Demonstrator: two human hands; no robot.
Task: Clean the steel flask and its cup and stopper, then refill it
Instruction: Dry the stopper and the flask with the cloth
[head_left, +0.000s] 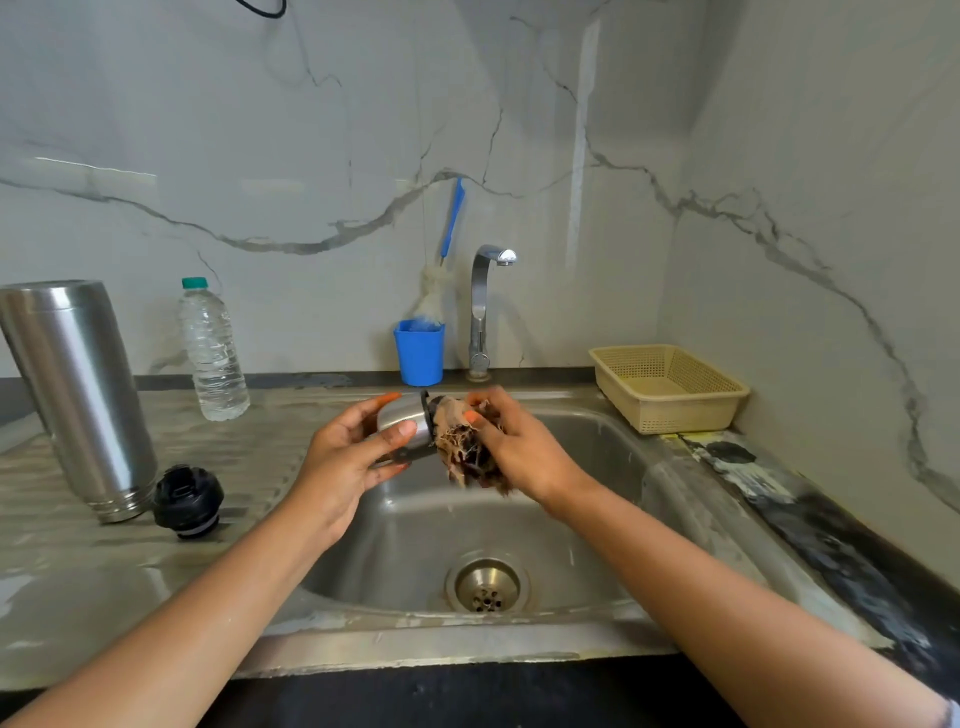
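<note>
Scrubbing small steel cup (402, 423) over steel sink (587, 457).
My L hand (343, 462) grips it sideways; R hand (519, 447) clutches brown fibrous scrubber (462, 447) at its mouth. Far left: tall steel flask (78, 395), inverted, & black round stopper (188, 501). Next, I reckon: rinse, so chrome tap (480, 306) on.

no readable text, labels or numbers

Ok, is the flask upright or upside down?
Upside down: the flask stands threaded mouth down on the drainboard, beside the stopper.
</note>
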